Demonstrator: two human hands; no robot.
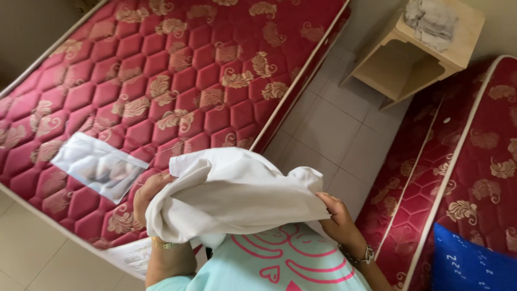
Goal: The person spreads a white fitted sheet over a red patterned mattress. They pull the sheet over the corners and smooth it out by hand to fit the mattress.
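Note:
A white cloth (231, 194), bunched and folded over, hangs in front of my chest between both hands. My left hand (149, 195) grips its left edge from underneath, fingers curled into the fabric. My right hand (338, 216) pinches the right edge, with a watch on that wrist. The cloth is held above the near corner of a bare red quilted mattress (177, 81) with a gold floral pattern. A clear plastic label patch (99, 166) lies on the mattress just left of my left hand.
A second red mattress (474, 161) lies at the right, with a blue fabric piece (468, 264) on its near end. A light wooden bedside table (414, 54) with a grey cloth (431, 21) on top stands at the back. Pale floor tiles (328, 134) run between the mattresses.

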